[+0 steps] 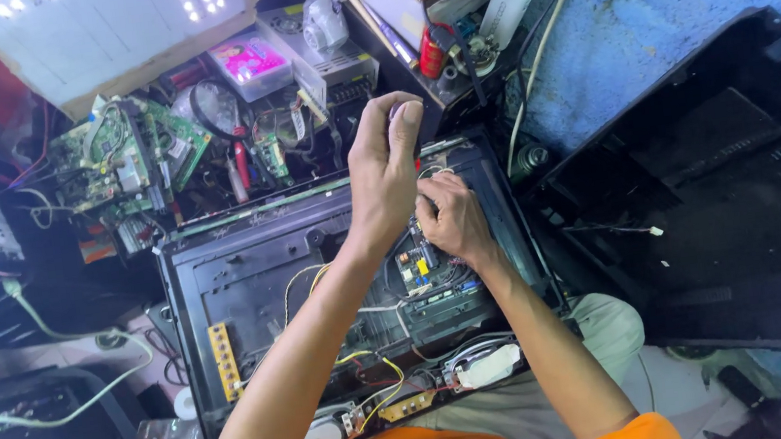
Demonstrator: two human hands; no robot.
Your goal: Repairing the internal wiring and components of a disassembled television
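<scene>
The person is working over an opened TV chassis (pixel 220 290) lying flat, its back cover (pixel 737 207) already off and leaning at the right. The left hand (pixel 384 166) is raised above the set, fingers curled shut around what looks like a dark tool handle whose top is just showing; the shaft below is hidden, so the tool's kind is hard to tell. The right hand (pixel 452 219) is pressing down on the main board (pixel 417 271) near the chassis's upper right part, fingers bent; whether it is pinching anything I cannot tell. Judging from this, opening up is done and work on the board is under way: the board is still sitting in place, its yellow and white wires (pixel 368 361) still attached, and the 2 speakers (pixel 483 367) at the near edge are untouched. Spare green boards (pixel 120 158) are lying beyond.
</scene>
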